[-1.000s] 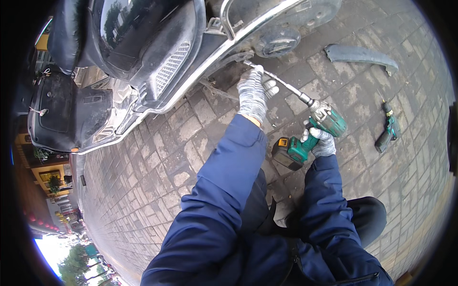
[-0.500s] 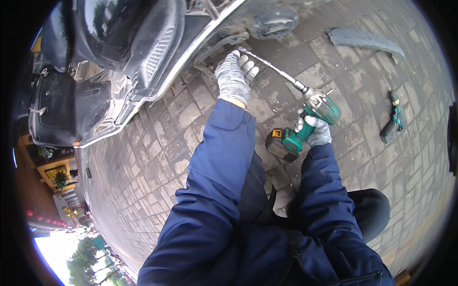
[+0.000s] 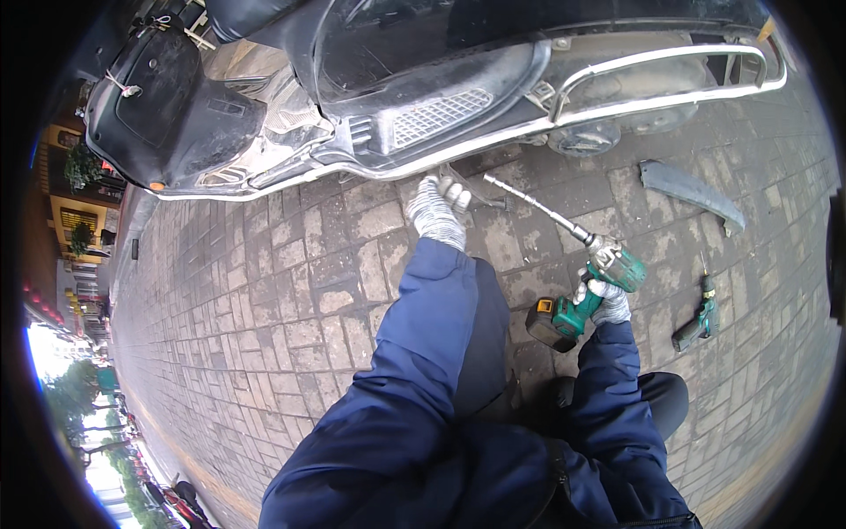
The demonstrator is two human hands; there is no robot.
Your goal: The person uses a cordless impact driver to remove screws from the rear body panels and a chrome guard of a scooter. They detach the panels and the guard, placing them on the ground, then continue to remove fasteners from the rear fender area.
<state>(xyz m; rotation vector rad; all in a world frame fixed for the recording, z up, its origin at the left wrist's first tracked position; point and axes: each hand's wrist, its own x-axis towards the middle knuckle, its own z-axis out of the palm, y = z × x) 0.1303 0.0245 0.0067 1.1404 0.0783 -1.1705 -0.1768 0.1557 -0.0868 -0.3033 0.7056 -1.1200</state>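
My right hand [image 3: 608, 302], in a grey-white glove, grips a green cordless impact wrench [image 3: 577, 315] with a black battery. From its nose a long silver extension bar [image 3: 539, 208] slants up and left toward the scooter. Similarly gloved, my left hand [image 3: 439, 210] is raised at the lower edge of the black scooter [image 3: 379, 123], left of the bar's tip and apart from it. Its fingers are curled, and whatever they hold, if anything, is hidden. Just beside those fingers, a thin metal stand [image 3: 483, 199] reaches out from beneath the scooter.
A pale metal guard rail [image 3: 670, 94] runs along the scooter's side. To the right, a curved grey plastic panel [image 3: 692, 192] lies on the brick paving [image 3: 291, 326]. Nearer me is a second green power tool [image 3: 702, 317] with a thin bit.
The view has shifted, bringing more of the scooter into sight. My left fingers, which were at the extension bar's tip, are now apart from it. The wrench stays in my right hand.
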